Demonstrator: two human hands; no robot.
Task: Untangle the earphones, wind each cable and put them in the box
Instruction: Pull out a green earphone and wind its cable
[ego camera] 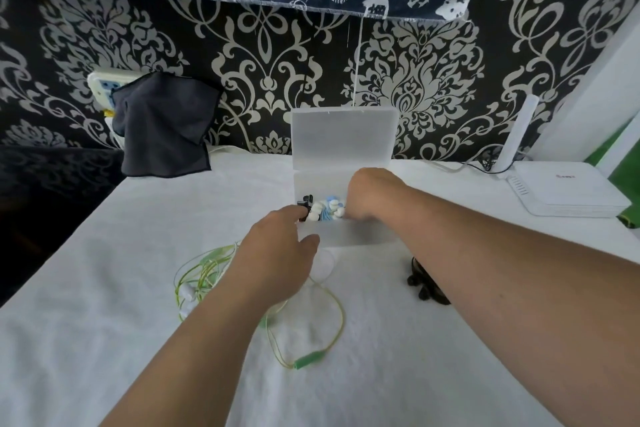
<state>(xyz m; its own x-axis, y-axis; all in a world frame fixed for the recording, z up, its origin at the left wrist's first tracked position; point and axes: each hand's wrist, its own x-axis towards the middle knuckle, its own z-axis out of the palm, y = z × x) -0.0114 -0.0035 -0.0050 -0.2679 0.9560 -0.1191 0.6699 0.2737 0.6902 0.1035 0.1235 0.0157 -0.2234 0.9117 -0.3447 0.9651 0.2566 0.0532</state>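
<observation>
A frosted plastic box (349, 236) stands open on the white cloth, its lid (343, 135) raised at the back. Inside lie blue and white earphones (329, 210) and a black piece (306, 202). My right hand (367, 194) reaches down into the box from the right, its fingers hidden inside. My left hand (277, 253) rests at the box's front left corner, thumb against the front wall, fingers by the black piece. Green earphones (207, 274) lie loose in front of the box, their plug (308, 359) nearest me. Black earphones (420, 282) sit partly under my right forearm.
A white router (568, 194) with an antenna and cables stands at the back right. A dark grey cloth (166, 125) hangs over a power strip at the back left. The table's left edge drops off into shadow.
</observation>
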